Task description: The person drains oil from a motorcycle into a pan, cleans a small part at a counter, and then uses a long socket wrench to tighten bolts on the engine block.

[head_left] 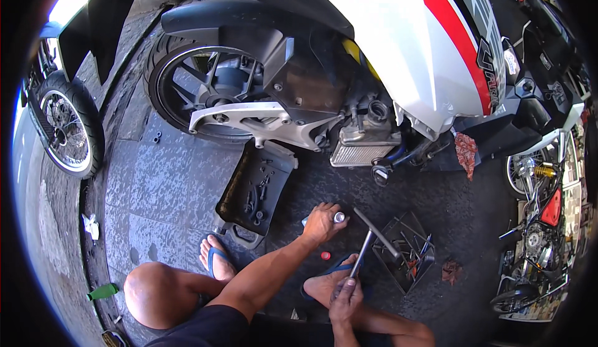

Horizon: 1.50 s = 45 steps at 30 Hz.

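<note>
Dark tiled floor (156, 185), wet-looking in patches, extends under a white-and-red scooter (398, 42) at the top of the view. Its rear wheel (163, 98) faces the person, with a radiator (364, 151) exposed to the right of it. One wheel (70, 126) of another machine stands at far left; a stripped motorcycle (541, 235) stands at far right.

Left hand (319, 223): fingers curled together, clamped around a small cylinder (339, 217) whose silver end points right. The cylinder is above the floor, between the pan and the T-bar. Right hand (345, 298): fingers closed around the lower stem of the T-bar (361, 255), crosspiece uppermost and tilted, near the left hand but apart from it.

A black pan (281, 171) below the wheel contains loose bolts (263, 186). A tray (387, 275) of tools lies right of the T-bar. A red cap (326, 255) lies near the right foot (322, 288). One crumpled rag (451, 272) lies right of the tray; another (465, 154) hangs beneath the scooter's bodywork.
</note>
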Available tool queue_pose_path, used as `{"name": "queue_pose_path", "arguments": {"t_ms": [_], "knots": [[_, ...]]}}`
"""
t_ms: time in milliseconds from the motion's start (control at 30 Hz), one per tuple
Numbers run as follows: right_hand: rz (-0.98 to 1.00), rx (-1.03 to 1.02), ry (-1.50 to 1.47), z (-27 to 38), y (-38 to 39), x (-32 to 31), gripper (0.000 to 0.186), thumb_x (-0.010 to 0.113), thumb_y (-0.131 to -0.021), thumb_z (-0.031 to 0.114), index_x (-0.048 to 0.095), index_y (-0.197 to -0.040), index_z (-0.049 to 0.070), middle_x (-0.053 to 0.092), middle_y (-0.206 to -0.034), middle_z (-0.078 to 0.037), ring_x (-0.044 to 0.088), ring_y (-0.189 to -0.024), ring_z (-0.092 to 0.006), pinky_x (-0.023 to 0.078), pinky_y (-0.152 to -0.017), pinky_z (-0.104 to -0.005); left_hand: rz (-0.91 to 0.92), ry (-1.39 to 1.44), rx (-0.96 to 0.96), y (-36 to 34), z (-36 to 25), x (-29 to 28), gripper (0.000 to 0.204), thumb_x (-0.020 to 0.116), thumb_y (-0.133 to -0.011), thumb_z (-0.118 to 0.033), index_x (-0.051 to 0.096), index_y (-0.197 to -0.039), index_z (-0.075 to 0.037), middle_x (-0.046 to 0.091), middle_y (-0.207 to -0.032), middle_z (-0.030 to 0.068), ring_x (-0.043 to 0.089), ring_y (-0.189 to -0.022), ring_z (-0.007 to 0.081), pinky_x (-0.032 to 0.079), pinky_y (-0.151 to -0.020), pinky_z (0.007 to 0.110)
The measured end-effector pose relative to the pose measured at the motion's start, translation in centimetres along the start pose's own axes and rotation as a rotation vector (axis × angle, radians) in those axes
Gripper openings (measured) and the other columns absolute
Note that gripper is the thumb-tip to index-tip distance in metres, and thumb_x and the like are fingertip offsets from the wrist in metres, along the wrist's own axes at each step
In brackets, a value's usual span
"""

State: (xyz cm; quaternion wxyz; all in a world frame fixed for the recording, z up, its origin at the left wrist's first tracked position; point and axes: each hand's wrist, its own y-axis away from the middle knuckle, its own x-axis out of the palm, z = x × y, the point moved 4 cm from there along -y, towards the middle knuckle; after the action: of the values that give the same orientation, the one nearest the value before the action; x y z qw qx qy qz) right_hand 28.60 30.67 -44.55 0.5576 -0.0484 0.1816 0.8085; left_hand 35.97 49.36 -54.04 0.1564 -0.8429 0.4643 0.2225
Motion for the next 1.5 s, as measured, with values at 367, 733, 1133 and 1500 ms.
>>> {"name": "queue_pose_path", "arguments": {"t_ms": [367, 733, 1133, 1500], "knots": [[-0.301, 0.361, -0.261, 1.1, -4.5, -3.1, 0.031, 0.04, -0.102, 0.036, 0.05, -0.088, 0.011, 0.038, -0.059, 0.004, 0.033, -0.042, -0.0046, 0.025, -0.037, -0.0202, -0.218, -0.029, 0.084, 0.9, -1.9, -1.9, 0.038, 0.075, -0.077, -0.032, 0.063, -0.099, -0.004, 0.061, -0.1, 0.0167, 0.054, -0.1, 0.0378, 0.045, -0.089, 0.044], [-0.823, 0.733, -0.438, -19.9, -20.0, -14.6, 0.003, 0.055, -0.087, 0.016, 0.058, -0.086, 0.014, 0.055, -0.074, -0.002, 0.044, -0.053, -0.0136, 0.03, -0.042, -0.025, 0.004, -0.3, 0.351, 1.8, -4.1, -4.2, 0.023, 0.065, -0.085, -0.021, 0.063, -0.105, -0.01, 0.058, -0.094, 0.0148, 0.061, -0.091, 0.0337, 0.053, -0.076, 0.041], [-0.633, 0.163, 0.323, -17.3, -19.1, -9.5, 0.045, 0.055, -0.078, 0.002, 0.056, -0.123, -0.004, 0.061, -0.124, -0.016, 0.061, -0.11, -0.0299, 0.049, -0.092, -0.0379, 0.144, -0.344, 0.272, 0.8, -4.5, -3.4, 0.02, 0.055, -0.091, -0.019, 0.058, -0.108, -0.008, 0.056, -0.106, 0.0171, 0.058, -0.101, 0.0384, 0.05, -0.085, 0.044], [-0.095, -0.244, -0.097, -7.5, -11.0, 11.4, 0.05, 0.072, -0.08, 0.022, 0.052, -0.121, 0.003, 0.061, -0.108, -0.016, 0.061, -0.104, -0.031, 0.047, -0.086, -0.0394, -0.129, -0.267, 0.1, 2.6, -3.5, -4.0, 0.027, 0.067, -0.084, -0.025, 0.056, -0.093, -0.003, 0.059, -0.095, 0.0169, 0.058, -0.093, 0.0365, 0.049, -0.081, 0.045]]}}
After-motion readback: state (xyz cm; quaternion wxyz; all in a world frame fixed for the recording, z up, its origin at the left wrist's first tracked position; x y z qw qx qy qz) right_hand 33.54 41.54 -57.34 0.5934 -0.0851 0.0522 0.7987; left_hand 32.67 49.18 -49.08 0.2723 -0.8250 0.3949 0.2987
